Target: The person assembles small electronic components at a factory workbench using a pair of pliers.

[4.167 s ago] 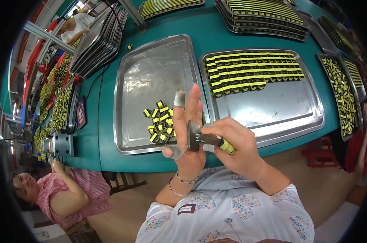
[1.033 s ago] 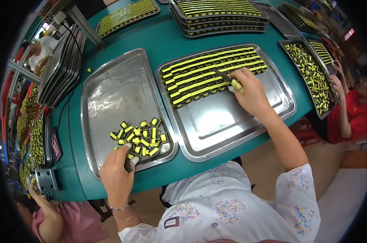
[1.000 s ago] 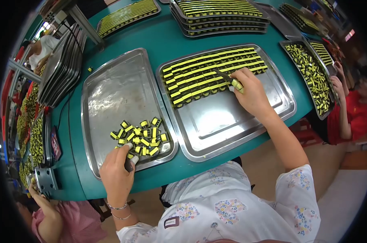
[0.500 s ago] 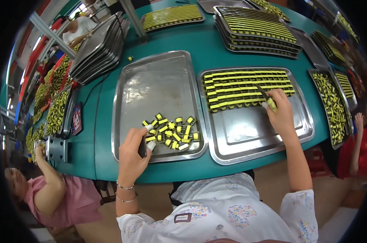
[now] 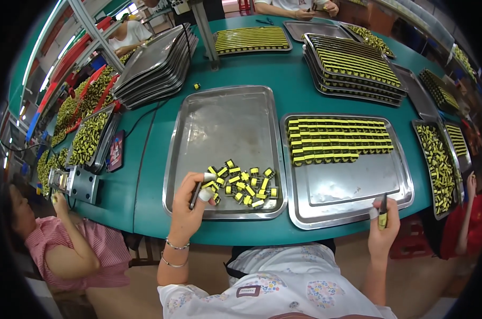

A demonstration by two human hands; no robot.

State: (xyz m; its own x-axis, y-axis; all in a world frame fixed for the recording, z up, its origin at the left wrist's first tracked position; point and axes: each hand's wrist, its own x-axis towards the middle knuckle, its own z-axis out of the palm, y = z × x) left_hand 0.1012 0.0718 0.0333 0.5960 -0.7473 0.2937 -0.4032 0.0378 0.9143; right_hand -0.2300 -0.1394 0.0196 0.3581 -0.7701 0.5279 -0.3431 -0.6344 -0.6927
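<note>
My left hand (image 5: 187,208) is closed at the near left corner of a metal tray (image 5: 225,127), holding a dark slim stick-like tool (image 5: 195,195). White covers sit on its thumb and forefinger tips, right beside a loose pile of small yellow-and-black coil parts (image 5: 245,187); whether a part is pinched there I cannot tell. Over the near right edge of a second tray (image 5: 326,215), my right hand (image 5: 384,234) grips a dark pointed tool with a yellow-green grip (image 5: 382,219), tip up. Tight rows of the same parts (image 5: 337,139) fill that tray's far half.
Beyond stand stacked filled trays (image 5: 352,69), another filled tray (image 5: 251,40) and a leaning stack of bare trays (image 5: 153,69). A tray of loose parts (image 5: 437,165) lies at the right. Co-workers sit left, right and across; a metal post (image 5: 205,37) rises from the green table.
My right hand has moved from the rows back toward the tray's near right edge, its tool now pointing up. My left hand stays by the pile. The whole view has shifted slightly.
</note>
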